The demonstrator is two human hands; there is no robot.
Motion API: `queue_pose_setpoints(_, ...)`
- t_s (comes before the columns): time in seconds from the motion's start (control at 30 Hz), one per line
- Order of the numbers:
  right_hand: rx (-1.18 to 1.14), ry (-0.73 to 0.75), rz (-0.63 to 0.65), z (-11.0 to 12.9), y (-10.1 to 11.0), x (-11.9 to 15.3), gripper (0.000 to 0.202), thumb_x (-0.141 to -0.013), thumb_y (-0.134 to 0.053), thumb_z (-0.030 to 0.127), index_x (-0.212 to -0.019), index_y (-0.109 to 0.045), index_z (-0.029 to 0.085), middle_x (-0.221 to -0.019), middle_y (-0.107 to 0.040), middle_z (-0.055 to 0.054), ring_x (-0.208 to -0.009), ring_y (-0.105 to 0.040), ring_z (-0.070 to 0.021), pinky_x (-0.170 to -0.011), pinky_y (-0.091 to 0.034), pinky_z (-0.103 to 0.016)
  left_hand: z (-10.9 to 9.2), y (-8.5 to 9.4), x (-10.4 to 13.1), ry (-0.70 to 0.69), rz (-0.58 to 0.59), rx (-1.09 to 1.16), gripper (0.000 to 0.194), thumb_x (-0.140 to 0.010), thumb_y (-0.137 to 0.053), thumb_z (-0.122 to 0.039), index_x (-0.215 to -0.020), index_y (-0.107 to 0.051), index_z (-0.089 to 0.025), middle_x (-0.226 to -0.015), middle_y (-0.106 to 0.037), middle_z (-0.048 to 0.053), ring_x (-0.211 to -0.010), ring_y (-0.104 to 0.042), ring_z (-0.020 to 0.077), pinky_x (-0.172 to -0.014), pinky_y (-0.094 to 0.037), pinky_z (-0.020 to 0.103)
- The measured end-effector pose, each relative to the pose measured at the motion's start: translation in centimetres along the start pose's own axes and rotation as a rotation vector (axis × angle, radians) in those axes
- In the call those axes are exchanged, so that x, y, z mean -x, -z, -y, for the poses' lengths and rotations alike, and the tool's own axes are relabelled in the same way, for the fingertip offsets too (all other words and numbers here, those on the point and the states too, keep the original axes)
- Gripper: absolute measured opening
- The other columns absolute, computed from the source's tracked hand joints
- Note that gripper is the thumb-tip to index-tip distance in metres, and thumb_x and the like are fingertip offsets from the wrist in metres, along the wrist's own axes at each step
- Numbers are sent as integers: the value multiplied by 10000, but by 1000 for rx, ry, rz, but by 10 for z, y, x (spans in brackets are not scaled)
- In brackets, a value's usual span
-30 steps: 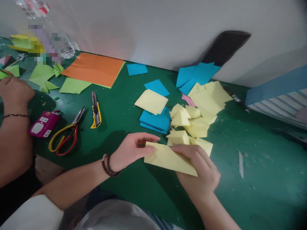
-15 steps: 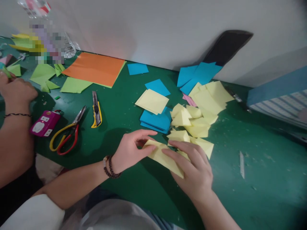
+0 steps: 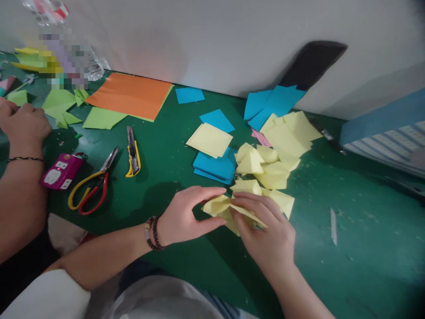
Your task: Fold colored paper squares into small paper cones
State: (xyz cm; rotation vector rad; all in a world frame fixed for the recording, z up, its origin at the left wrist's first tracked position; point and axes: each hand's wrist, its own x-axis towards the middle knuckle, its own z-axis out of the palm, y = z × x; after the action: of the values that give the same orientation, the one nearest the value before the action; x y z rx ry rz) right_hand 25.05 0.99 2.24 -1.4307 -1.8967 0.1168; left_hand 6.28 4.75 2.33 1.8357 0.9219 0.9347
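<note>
A pale yellow sheet of paper (image 3: 217, 206), bent into a raised fold, is held above the table in front of me. My right hand (image 3: 274, 235) pinches its right part between thumb and fingers. At its left end is my left hand (image 3: 184, 215), thumb and forefinger spread apart around the paper; whether the fingertips touch it I cannot tell. Several folded yellow paper pieces (image 3: 248, 160) lie just beyond my hands. Close by are a stack of blue paper (image 3: 214, 166) and flat yellow squares (image 3: 210, 139) partly over it.
Scissors (image 3: 105, 189), a yellow utility knife (image 3: 133, 153) and a purple box (image 3: 61, 170) lie on the left. Behind them is orange paper (image 3: 133, 95). A dark phone-like slab (image 3: 312, 66) leans on the wall. Another person's hand (image 3: 26, 124) is far left.
The yellow paper has gone from nearly flat to bent up in a fold. My left thumb and forefinger have spread apart, and my right fingers have closed further around the paper.
</note>
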Motion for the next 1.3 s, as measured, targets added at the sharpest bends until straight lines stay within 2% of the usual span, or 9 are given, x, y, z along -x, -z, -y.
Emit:
queue_pose_setpoints(0.13,-11,-46,47,0,-2,0,100,-861,-578,170,-920,-608,245,-898,-713,-21,-828,-680,-190,-738,-547,-330,1,-3,1,-29,-39,-45,310,-870,-622,-210,-1179,-620,-190,-1125,-717,62,-1004,-686,166,-888,-550,254)
queue_pose_setpoints(0.4,-164,-332,149,2,0,0,169,-845,-626,291,-1003,-624,234,-878,-732,-19,-759,-703,-185,-633,-556,-302,1,-2,-2,206,56,5,323,-875,-591,-189,-1195,-632,-211,-1014,-756,17,-921,-724,153,-798,-571,200)
queue_pose_setpoints(0.53,-153,-336,202,2,0,-2,109,-852,-611,313,-913,-660,237,-823,-735,-9,-725,-707,-183,-593,-550,-296,-1,-3,-2,220,110,-9,297,-866,-586,-178,-1152,-665,-199,-1056,-746,19,-900,-720,144,-782,-560,190)
queue_pose_setpoints(0.8,-162,-336,258,4,-2,-3,121,-856,-606,328,-850,-680,233,-777,-734,-13,-655,-682,-178,-522,-522,-272,0,-5,-1,287,126,-8,230,-840,-630,-248,-1057,-684,-197,-824,-759,2,-726,-711,139,-668,-541,195)
queue_pose_setpoints(0.93,-355,-449,227,-1,6,-4,325,-922,-501,475,-975,-705,227,-870,-747,-42,-665,-685,-166,-509,-530,-250,3,-1,-6,307,77,-103,221,-797,-621,-171,-1004,-687,-212,-768,-749,-22,-631,-681,123,-589,-493,187)
queue_pose_setpoints(1.0,-477,-527,177,-5,10,-5,484,-966,-355,535,-978,-720,216,-882,-750,-62,-702,-698,-176,-552,-559,-265,3,2,-9,331,73,-132,204,-786,-624,-164,-975,-688,-207,-721,-739,-32,-569,-653,112,-551,-469,185)
queue_pose_setpoints(1.07,-532,-603,166,-8,12,-6,545,-972,-311,552,-945,-734,209,-855,-750,-68,-711,-704,-184,-577,-576,-277,3,5,-10,336,84,-145,194,-785,-625,-162,-963,-688,-203,-698,-735,-38,-553,-644,109,-559,-468,186)
queue_pose_setpoints(1.17,-470,-628,247,-8,11,-7,419,-931,-459,522,-937,-740,212,-805,-747,-53,-673,-700,-183,-548,-572,-265,2,6,-10,314,96,-153,189,-786,-630,-161,-960,-690,-203,-722,-744,-32,-579,-658,115,-587,-480,190)
queue_pose_setpoints(1.3,-400,-532,311,0,10,-9,277,-844,-627,440,-963,-731,213,-854,-755,-49,-704,-707,-188,-575,-582,-260,3,5,-7,266,89,-173,203,-801,-627,-168,-989,-691,-212,-789,-756,-15,-640,-691,129,-593,-489,191)
